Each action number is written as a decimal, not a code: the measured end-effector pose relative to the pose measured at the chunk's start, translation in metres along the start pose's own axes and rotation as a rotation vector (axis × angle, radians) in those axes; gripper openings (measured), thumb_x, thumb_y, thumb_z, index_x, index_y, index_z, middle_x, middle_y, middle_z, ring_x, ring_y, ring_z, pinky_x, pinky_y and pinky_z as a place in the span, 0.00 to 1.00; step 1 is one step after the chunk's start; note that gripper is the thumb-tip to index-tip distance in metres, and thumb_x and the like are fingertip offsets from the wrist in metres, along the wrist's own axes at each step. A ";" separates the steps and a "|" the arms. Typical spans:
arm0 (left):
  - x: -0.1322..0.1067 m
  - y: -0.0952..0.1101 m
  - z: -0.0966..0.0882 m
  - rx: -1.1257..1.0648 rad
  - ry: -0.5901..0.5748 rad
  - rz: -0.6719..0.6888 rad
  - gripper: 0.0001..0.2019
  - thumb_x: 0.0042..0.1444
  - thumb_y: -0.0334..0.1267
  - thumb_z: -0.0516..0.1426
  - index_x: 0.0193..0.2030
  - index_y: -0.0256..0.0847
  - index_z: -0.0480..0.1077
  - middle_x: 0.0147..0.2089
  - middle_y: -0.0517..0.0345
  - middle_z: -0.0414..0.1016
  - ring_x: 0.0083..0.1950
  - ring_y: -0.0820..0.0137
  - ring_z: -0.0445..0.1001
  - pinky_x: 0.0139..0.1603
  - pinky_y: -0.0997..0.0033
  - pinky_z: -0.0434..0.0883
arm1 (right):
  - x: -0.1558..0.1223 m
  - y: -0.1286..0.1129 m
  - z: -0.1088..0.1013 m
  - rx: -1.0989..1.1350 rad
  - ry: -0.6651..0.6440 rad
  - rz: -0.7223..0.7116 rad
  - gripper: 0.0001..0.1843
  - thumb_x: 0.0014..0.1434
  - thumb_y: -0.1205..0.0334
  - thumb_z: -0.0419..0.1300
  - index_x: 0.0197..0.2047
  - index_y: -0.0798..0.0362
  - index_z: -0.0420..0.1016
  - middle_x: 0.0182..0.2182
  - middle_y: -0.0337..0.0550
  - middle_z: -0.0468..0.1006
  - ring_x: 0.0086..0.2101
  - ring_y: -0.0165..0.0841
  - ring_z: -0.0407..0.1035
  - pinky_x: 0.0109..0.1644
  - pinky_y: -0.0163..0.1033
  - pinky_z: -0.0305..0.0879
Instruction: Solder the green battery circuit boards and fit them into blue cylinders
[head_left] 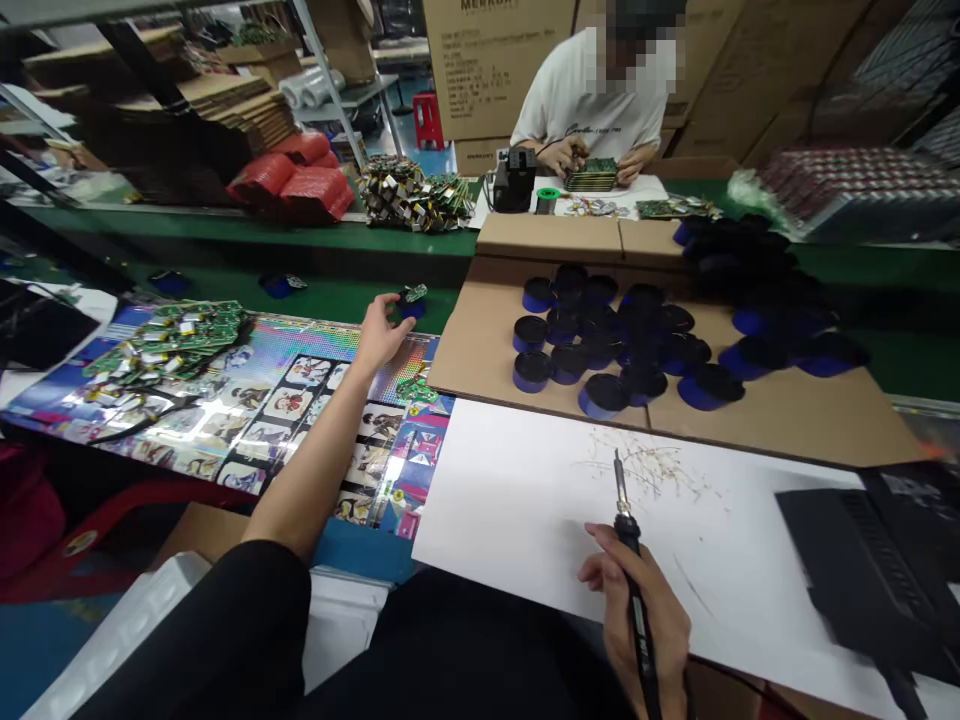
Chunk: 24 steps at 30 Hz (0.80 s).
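Observation:
My left hand (pixel 386 335) reaches over a printed mat (pixel 300 410), its fingertips pinching the end of a small green circuit board (pixel 413 294). A blue round holder (pixel 411 311) sits just below that board. My right hand (pixel 637 610) grips a black soldering iron (pixel 628 535), its thin metal tip (pixel 619 482) pointing away from me over a white sheet (pixel 600 560). Scattered solder scraps (pixel 645 468) lie just beyond the tip. A heap of green circuit boards with small batteries (pixel 169 340) rests on the mat, left of my left hand.
Many blue-and-black round holders (pixel 600 345) stand on a cardboard sheet (pixel 772 415) ahead. A blurred black device (pixel 855 570) lies at the right. Across a green bench, a co-worker's hands (pixel 592 160) work on stacked boards. Cartons and red bags fill the background.

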<state>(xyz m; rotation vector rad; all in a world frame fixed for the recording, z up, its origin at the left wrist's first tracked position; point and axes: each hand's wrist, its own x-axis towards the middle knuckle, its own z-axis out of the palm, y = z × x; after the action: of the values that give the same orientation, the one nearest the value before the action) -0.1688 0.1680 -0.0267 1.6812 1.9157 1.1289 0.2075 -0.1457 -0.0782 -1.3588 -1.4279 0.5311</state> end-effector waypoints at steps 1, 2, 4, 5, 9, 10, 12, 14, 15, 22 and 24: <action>-0.013 0.000 -0.004 0.020 -0.029 0.047 0.23 0.58 0.41 0.61 0.59 0.36 0.69 0.66 0.38 0.71 0.66 0.53 0.73 0.64 0.51 0.75 | 0.000 -0.001 -0.001 -0.007 0.005 0.014 0.15 0.72 0.65 0.58 0.57 0.45 0.81 0.39 0.44 0.84 0.25 0.30 0.75 0.29 0.38 0.78; -0.028 -0.001 -0.008 0.045 -0.095 0.107 0.22 0.62 0.43 0.58 0.60 0.36 0.71 0.65 0.38 0.72 0.67 0.53 0.72 0.67 0.48 0.72 | 0.000 -0.001 -0.002 -0.011 0.006 0.032 0.15 0.72 0.65 0.58 0.57 0.45 0.81 0.38 0.43 0.84 0.25 0.31 0.75 0.28 0.37 0.78; -0.060 -0.002 -0.016 0.041 -0.324 0.197 0.24 0.67 0.46 0.54 0.66 0.39 0.69 0.69 0.41 0.72 0.70 0.53 0.71 0.73 0.44 0.68 | -0.001 0.000 -0.003 -0.014 0.008 0.057 0.14 0.72 0.63 0.58 0.56 0.45 0.81 0.36 0.43 0.83 0.24 0.31 0.75 0.27 0.37 0.77; -0.076 -0.002 -0.019 0.053 -0.431 0.238 0.25 0.68 0.47 0.53 0.68 0.39 0.68 0.72 0.41 0.69 0.74 0.52 0.67 0.75 0.43 0.64 | -0.002 0.000 -0.004 -0.014 0.009 0.063 0.14 0.72 0.63 0.58 0.55 0.45 0.81 0.36 0.43 0.84 0.24 0.31 0.75 0.27 0.37 0.77; -0.135 -0.001 -0.026 0.183 -0.466 0.305 0.23 0.72 0.48 0.52 0.67 0.40 0.71 0.75 0.42 0.66 0.79 0.51 0.59 0.79 0.39 0.56 | -0.004 0.005 -0.004 0.005 -0.018 0.059 0.14 0.72 0.63 0.58 0.57 0.45 0.81 0.38 0.43 0.84 0.26 0.32 0.76 0.31 0.39 0.79; -0.148 0.000 -0.026 0.200 -0.436 0.314 0.21 0.72 0.47 0.53 0.65 0.41 0.72 0.73 0.44 0.70 0.77 0.52 0.62 0.78 0.40 0.59 | -0.004 0.005 -0.004 0.014 -0.029 0.054 0.15 0.72 0.64 0.58 0.57 0.45 0.80 0.39 0.43 0.84 0.26 0.32 0.76 0.31 0.40 0.79; -0.170 0.005 -0.027 0.203 -0.391 0.348 0.17 0.71 0.44 0.56 0.62 0.44 0.74 0.65 0.47 0.77 0.70 0.55 0.72 0.72 0.43 0.68 | -0.005 0.006 -0.004 0.034 -0.040 0.040 0.16 0.72 0.65 0.58 0.58 0.44 0.80 0.41 0.44 0.84 0.27 0.31 0.76 0.31 0.39 0.79; -0.187 0.011 -0.024 0.170 -0.349 0.401 0.12 0.71 0.40 0.57 0.57 0.45 0.76 0.56 0.50 0.81 0.60 0.59 0.78 0.64 0.50 0.76 | -0.005 0.006 -0.003 0.055 -0.041 0.028 0.16 0.72 0.66 0.58 0.58 0.44 0.80 0.43 0.44 0.84 0.27 0.31 0.76 0.31 0.39 0.79; -0.193 0.015 -0.022 0.144 -0.332 0.428 0.11 0.71 0.39 0.58 0.56 0.44 0.77 0.53 0.50 0.82 0.56 0.60 0.80 0.60 0.53 0.77 | -0.005 0.006 -0.002 0.066 -0.038 0.025 0.16 0.72 0.66 0.58 0.58 0.44 0.80 0.45 0.44 0.84 0.27 0.30 0.76 0.31 0.39 0.79; -0.200 0.060 0.008 -0.045 -0.154 0.496 0.03 0.67 0.36 0.62 0.45 0.45 0.78 0.44 0.54 0.84 0.52 0.61 0.80 0.57 0.53 0.75 | -0.004 -0.006 0.007 0.198 -0.024 -0.037 0.17 0.75 0.67 0.54 0.62 0.46 0.75 0.51 0.48 0.87 0.31 0.33 0.81 0.34 0.42 0.81; -0.200 0.077 0.017 -0.215 -0.189 0.394 0.02 0.67 0.37 0.62 0.44 0.44 0.75 0.44 0.54 0.83 0.50 0.63 0.80 0.53 0.57 0.77 | 0.002 -0.013 0.009 0.174 0.006 -0.072 0.18 0.74 0.70 0.53 0.61 0.46 0.75 0.50 0.47 0.87 0.33 0.33 0.82 0.35 0.42 0.81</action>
<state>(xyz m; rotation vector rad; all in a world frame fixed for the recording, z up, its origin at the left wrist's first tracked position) -0.0590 -0.0166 -0.0261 2.0103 1.3332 1.2107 0.1941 -0.1445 -0.0693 -1.1659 -1.3873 0.5888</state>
